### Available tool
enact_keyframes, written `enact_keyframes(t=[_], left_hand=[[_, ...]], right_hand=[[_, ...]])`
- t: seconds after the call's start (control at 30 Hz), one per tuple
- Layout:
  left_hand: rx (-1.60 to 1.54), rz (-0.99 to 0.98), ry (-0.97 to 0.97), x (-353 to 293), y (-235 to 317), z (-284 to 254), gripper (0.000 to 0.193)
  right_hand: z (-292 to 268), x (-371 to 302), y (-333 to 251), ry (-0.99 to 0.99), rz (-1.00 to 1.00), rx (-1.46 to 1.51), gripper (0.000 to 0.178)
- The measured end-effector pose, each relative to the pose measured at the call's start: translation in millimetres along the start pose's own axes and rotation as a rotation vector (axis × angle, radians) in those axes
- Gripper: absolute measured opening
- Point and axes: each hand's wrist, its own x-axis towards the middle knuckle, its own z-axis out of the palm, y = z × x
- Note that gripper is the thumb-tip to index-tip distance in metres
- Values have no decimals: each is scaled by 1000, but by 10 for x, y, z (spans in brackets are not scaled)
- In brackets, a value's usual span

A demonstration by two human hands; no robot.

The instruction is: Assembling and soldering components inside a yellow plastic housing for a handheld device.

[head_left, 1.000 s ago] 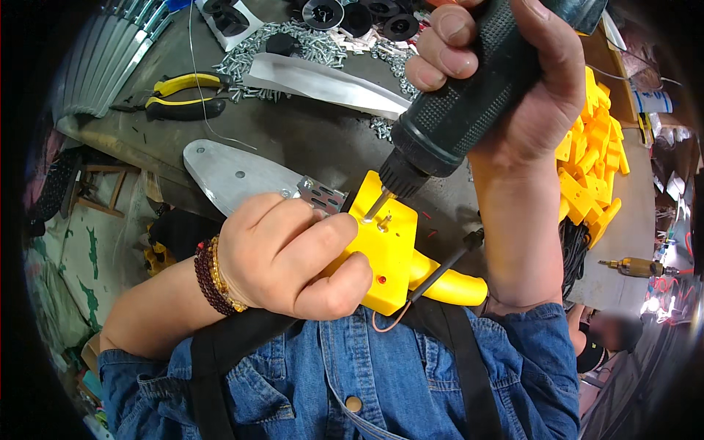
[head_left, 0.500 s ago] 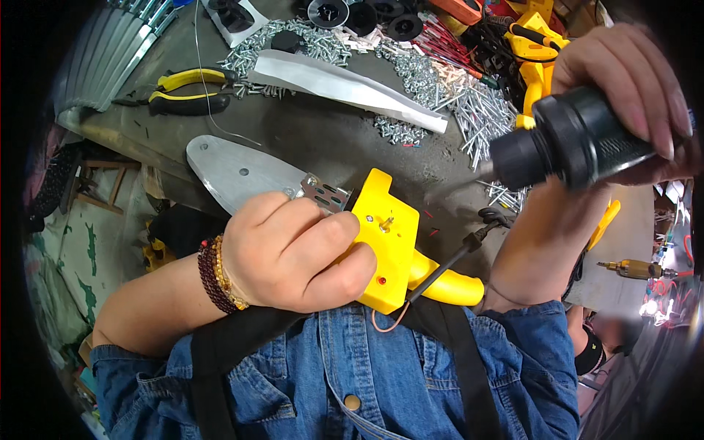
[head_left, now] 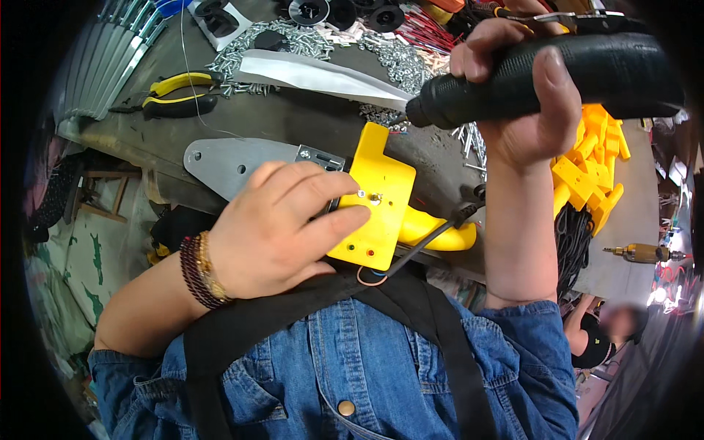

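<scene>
A yellow plastic housing with a curved handle (head_left: 378, 172) lies in front of me, joined to a perforated metal bracket (head_left: 320, 156) and a long rounded grey metal plate (head_left: 242, 158). My left hand (head_left: 271, 227) grips the housing's left side, thumb and forefinger resting on its face beside a small screw and a metal stud (head_left: 375, 198). A dark cable (head_left: 422, 248) and thin wires come out at the housing's lower end. Raised at the upper right, my right hand (head_left: 543, 125) is wrapped round a black power screwdriver (head_left: 609, 73), its tip pointing left, apart from the housing.
Loose screws (head_left: 293, 40) and a white folded strip (head_left: 315, 75) lie on the far bench. Yellow-handled pliers (head_left: 180, 95) rest at the left, near stacked metal strips (head_left: 110, 66). Yellow housings (head_left: 590, 172) and black cables (head_left: 572, 246) are piled right. Another person (head_left: 594, 337) is beyond.
My right hand has swung the screwdriver left and upward, turning its palm into view. My left fingers have straightened over the housing's face. The housing has shifted slightly up and left.
</scene>
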Motion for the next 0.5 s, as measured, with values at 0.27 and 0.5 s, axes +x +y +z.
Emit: enact_keyframes(t=[0.27,0.5], left_hand=[[-76,-96,187,27,-94,-163,24],[-67,-237,306,306,-168,-172,23]], right_hand=[[173,-98,110,246,19,118,52],[-116,-49,-297,-46,-203,53,51]])
